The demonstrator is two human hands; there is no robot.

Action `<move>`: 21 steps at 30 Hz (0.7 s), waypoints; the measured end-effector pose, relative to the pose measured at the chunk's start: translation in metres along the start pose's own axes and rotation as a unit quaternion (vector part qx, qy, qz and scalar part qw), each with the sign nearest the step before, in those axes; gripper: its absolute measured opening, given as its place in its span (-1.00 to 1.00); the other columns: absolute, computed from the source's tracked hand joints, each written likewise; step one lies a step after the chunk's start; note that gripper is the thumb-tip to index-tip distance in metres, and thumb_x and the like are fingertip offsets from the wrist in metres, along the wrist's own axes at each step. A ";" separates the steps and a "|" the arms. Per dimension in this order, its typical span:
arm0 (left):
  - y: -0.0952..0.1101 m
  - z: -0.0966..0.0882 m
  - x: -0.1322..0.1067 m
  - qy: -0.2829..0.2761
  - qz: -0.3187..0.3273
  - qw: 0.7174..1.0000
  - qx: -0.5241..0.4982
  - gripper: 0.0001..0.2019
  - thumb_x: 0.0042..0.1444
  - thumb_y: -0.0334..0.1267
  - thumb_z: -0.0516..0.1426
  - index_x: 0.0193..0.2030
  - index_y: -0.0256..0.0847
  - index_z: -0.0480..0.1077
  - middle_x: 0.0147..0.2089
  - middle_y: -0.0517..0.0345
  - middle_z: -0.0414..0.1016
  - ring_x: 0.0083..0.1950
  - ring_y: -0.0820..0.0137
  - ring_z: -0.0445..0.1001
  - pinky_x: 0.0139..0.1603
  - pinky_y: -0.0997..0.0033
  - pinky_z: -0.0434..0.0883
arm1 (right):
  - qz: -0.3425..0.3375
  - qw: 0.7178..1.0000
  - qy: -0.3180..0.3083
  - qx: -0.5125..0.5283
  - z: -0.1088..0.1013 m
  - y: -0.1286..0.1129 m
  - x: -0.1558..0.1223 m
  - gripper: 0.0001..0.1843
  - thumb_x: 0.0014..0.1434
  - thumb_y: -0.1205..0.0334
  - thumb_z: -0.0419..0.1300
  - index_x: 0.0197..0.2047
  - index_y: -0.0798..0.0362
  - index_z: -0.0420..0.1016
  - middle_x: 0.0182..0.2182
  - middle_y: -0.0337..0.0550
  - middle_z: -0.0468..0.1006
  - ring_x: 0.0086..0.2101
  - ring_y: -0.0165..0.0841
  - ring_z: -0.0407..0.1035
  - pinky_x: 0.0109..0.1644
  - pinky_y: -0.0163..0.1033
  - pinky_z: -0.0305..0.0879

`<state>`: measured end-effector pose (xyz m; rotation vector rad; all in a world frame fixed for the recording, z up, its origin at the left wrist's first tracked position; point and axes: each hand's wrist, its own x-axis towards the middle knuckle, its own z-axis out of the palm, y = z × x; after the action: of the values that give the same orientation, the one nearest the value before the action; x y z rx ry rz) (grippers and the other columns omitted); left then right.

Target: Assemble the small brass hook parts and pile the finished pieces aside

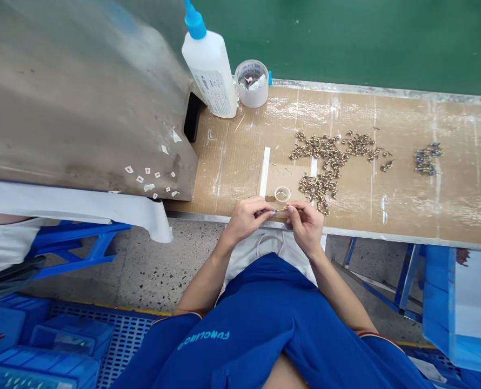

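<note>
My left hand [248,217] is at the bench's front edge, thumb and fingertips pinched on a small part with a blue end [273,210]. Opposite it, my right hand [307,222] pinches a thin toothpick [281,209], whose tip points at that part; whether they touch I cannot tell. Just beyond the fingers sits a small round clear dish [282,194] with a white curved streak inside. A loose pile of small brass-coloured metal parts [319,186] spreads behind and beside my right hand. Farther right lies a smaller group of similar parts with blue on them [426,159].
A white bottle [212,73] with a blue nozzle and a tape roll [253,100] filled with scraps stand at the back left. Near them lies another toothpick [239,123]. A metal panel [151,119] bounds the left side; a green surface [366,43] lies behind the cardboard-covered bench [402,210].
</note>
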<state>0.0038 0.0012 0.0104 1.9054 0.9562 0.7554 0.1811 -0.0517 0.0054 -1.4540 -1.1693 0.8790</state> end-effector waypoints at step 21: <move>0.000 0.002 0.000 0.058 0.048 0.996 -0.042 -0.82 0.29 -0.23 0.22 -0.28 -0.27 0.58 -0.46 0.19 0.45 -0.51 0.55 0.28 -0.48 0.54 0.22 | -0.085 0.993 0.081 0.032 -0.015 -0.003 0.013 -0.78 0.30 0.04 0.26 -0.27 -0.02 0.61 -0.39 -0.17 0.59 -0.40 -0.34 0.46 -0.38 -0.24 0.37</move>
<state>0.0055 0.0007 0.0096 1.8610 0.8928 0.9566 0.1978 -0.0430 0.0125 -1.3261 -1.1145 0.6619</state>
